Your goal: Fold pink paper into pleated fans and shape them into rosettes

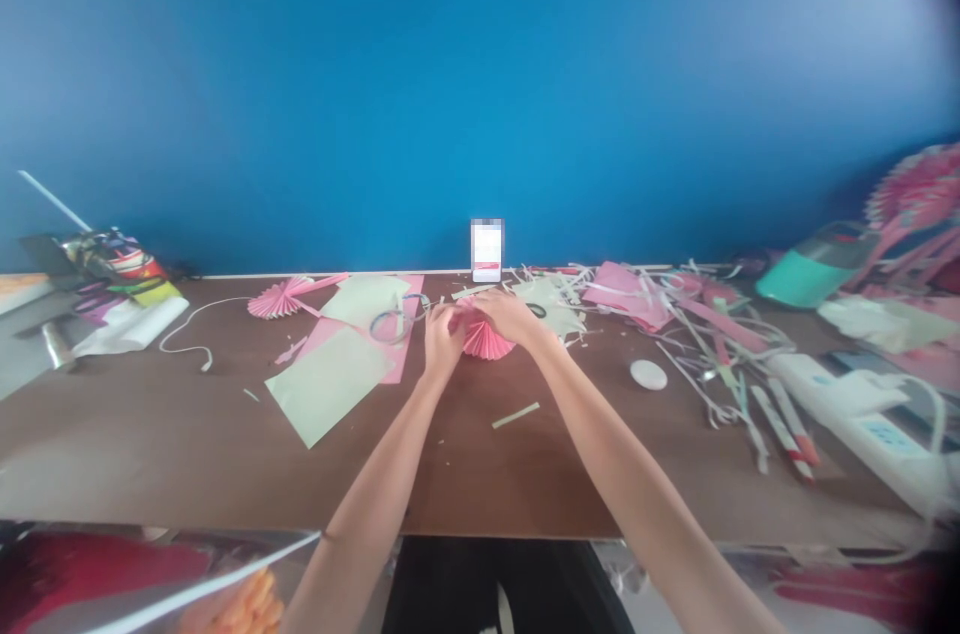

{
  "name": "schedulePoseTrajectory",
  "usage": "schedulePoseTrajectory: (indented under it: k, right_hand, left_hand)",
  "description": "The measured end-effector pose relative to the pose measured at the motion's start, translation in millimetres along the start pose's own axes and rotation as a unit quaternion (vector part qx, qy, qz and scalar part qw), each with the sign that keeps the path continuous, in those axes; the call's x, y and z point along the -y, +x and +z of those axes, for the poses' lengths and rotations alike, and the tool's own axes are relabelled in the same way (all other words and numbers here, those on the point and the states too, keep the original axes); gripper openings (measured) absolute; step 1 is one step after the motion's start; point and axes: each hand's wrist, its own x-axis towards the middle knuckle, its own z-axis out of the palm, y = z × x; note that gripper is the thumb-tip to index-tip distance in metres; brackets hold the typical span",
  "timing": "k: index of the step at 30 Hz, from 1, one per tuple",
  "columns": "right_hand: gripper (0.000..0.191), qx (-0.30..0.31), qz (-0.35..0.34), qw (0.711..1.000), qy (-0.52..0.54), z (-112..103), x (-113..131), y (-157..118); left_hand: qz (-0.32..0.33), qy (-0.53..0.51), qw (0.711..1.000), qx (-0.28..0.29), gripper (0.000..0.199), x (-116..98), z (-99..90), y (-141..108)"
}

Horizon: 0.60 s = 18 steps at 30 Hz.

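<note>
A pink pleated paper fan [487, 340] lies on the brown table in front of me, with both hands at its upper part. My left hand [445, 334] is closed at the fan's left edge, its fingers pinched on the paper. From the right, my right hand [504, 314] reaches over the top of the fan, fingers bent down onto it; the fingertips are partly hidden. Just behind my hands a phone [487, 251] stands upright with its screen lit. A narrow pale paper strip [516, 415] lies on the table nearer to me.
Pale green sheets [330, 384] and another pink fan [277, 298] lie to the left. Paper scraps [630, 294], a white round object [649, 375], pens [784, 429] and a power strip [862, 424] are on the right. A blue wall [450, 94] rises behind the table.
</note>
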Motion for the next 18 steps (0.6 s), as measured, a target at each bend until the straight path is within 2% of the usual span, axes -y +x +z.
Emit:
schedulePoseTrajectory:
  k: [3, 6, 10, 11, 13, 15, 17, 18]
  right_hand:
    - [0.022, -0.006, 0.012, 0.999, 0.031, -6, 3, 0]
    - [0.017, -0.017, 0.037, 0.996, 0.079, -14, 3, 0]
    - [0.016, -0.117, 0.144, 0.970, 0.154, -18, -7, -1]
    - [0.016, -0.146, 0.189, 0.954, 0.183, -18, -11, -1]
    - [0.020, -0.176, 0.295, 0.903, 0.260, -17, -18, -2]
    - [0.035, -0.156, 0.382, 0.841, 0.350, -15, -24, -3]
    - [0.046, -0.108, 0.411, 0.794, 0.434, -14, -27, -5]
    - [0.048, -0.087, 0.407, 0.782, 0.464, -14, -27, -5]
  left_hand:
    - [-0.018, 0.014, 1.000, -0.009, 0.012, 7, 1.2, 0]
    - [-0.033, 0.016, 0.999, -0.037, 0.011, 9, 0.8, 0]
    - [-0.060, -0.058, 0.994, -0.067, 0.011, 5, -2.1, 0]
    - [-0.070, -0.079, 0.992, -0.074, 0.012, 4, -2.8, 0]
    - [-0.095, -0.115, 0.984, -0.095, 0.014, 3, -3.4, 1]
    - [-0.123, -0.134, 0.976, -0.117, 0.016, 4, -3.2, 2]
    - [-0.146, -0.138, 0.971, -0.128, 0.018, 6, -2.7, 3]
    - [-0.149, -0.136, 0.971, -0.124, 0.018, 7, -2.6, 3]
